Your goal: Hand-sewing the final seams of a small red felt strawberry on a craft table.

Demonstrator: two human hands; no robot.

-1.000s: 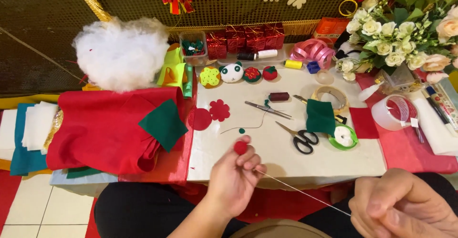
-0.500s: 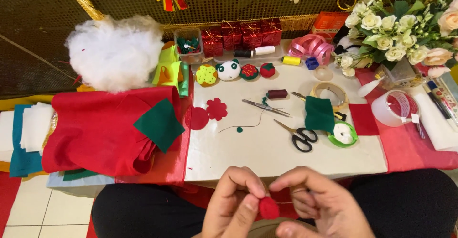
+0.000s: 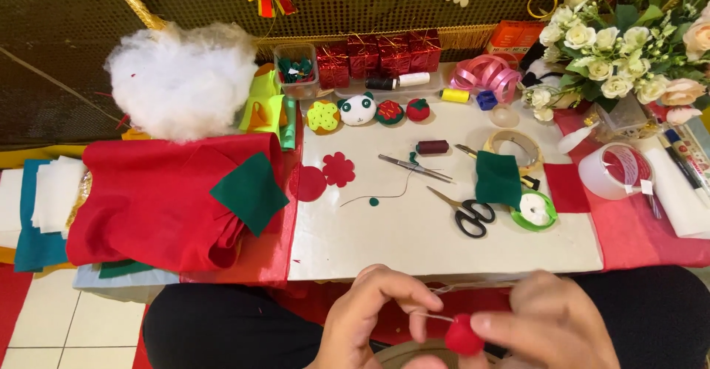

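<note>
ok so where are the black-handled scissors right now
In the head view, the black-handled scissors lie on the white board, right of centre, just below the dark green felt square and left of the green-rimmed white tape roll.

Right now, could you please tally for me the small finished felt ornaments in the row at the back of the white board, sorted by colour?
Yellow-green flower ornament: 1
White panda-face ornament: 1
Red ornaments with green tops: 2
Total: 4
The small red felt ball held between the left hand and right hand is not counted.
</note>
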